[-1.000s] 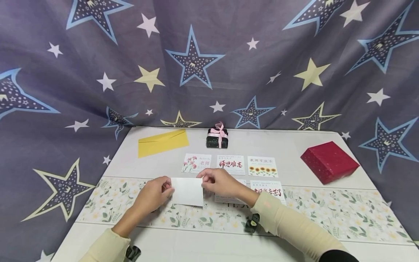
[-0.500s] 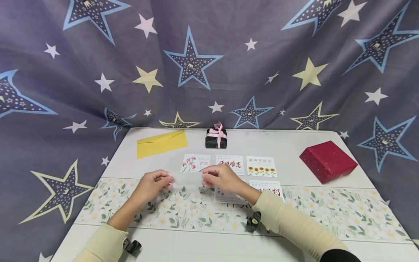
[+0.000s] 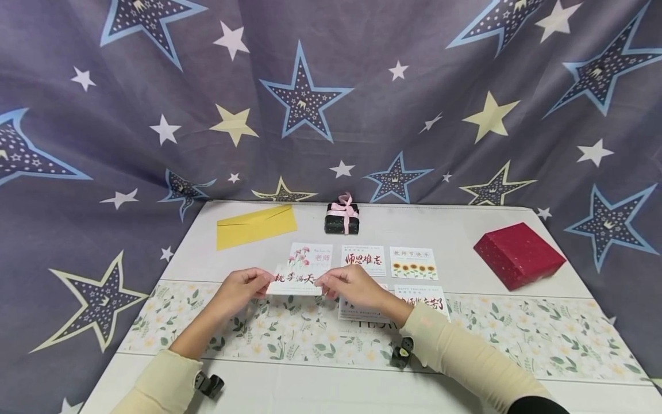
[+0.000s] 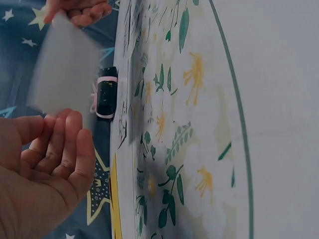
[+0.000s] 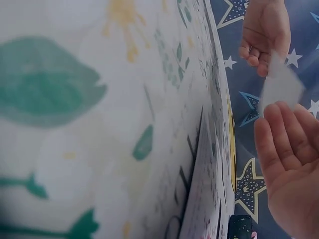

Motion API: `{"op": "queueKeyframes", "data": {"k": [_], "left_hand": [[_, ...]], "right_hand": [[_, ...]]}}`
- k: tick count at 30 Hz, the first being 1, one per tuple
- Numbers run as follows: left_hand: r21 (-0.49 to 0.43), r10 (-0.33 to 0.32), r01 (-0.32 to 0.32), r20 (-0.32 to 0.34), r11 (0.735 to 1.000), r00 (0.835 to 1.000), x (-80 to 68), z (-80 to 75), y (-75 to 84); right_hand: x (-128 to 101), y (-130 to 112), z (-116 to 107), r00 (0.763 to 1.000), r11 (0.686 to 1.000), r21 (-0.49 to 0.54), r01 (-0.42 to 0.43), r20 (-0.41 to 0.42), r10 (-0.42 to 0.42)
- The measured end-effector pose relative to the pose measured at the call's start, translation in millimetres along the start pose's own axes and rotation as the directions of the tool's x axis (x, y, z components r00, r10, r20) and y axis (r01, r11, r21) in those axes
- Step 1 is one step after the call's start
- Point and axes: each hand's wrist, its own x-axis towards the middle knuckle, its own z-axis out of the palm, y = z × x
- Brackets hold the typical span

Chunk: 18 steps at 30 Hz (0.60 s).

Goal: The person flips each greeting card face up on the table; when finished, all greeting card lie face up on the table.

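Observation:
A small white card point(image 3: 295, 282) with red brush lettering hangs above the floral runner point(image 3: 517, 333), printed face up. My left hand point(image 3: 243, 291) pinches its left edge and my right hand point(image 3: 345, 286) pinches its right edge. In the left wrist view the card point(image 4: 62, 74) shows as a blurred pale sheet at my fingertips point(image 4: 62, 122). The right wrist view shows the card point(image 5: 280, 85) between both hands. Other cards lie on the table: a flower card point(image 3: 312, 256), a red-lettered card point(image 3: 364, 260), a sunflower card point(image 3: 412, 263), and two partly hidden behind my right wrist.
A yellow envelope point(image 3: 256, 226) lies at the back left of the white table point(image 3: 455, 230). A small dark gift box with a pink ribbon point(image 3: 343, 217) stands at the back middle. A red box point(image 3: 518, 255) sits at the right. Star-patterned cloth point(image 3: 331, 98) hangs behind.
The card showed its blank white side a second ago. Both hands have turned it over, so its lettered face now points up, and it sits slightly farther from me.

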Motion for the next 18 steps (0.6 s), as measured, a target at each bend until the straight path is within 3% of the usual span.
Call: {"op": "queueKeyframes", "data": {"k": [4, 8, 13, 18], "left_hand": [[0.08, 0.021, -0.022, 0.018, 0.997, 1.0, -0.2, 1.5, -2.2], [0.202, 0.09, -0.095, 0.032, 0.975, 0.995, 0.0, 4.3, -3.7], [0.374, 0.174, -0.183, 0.057, 0.909, 0.983, -0.2, 9.6, -4.9], [0.465, 0.186, -0.208, 0.092, 0.861, 0.978, -0.2, 16.3, -7.0]], "right_hand": [[0.1, 0.0, 0.6, 1.0, 0.999, -0.041, -0.001, 0.0, 0.001], [0.6, 0.8, 2.2, 1.0, 0.995, -0.097, -0.001, 0.018, 0.003], [0.7, 4.6, 7.0, 0.997, 0.982, -0.186, -0.018, 0.075, 0.033], [0.1, 5.3, 10.3, 0.992, 0.961, -0.275, -0.014, 0.115, 0.047]]}}
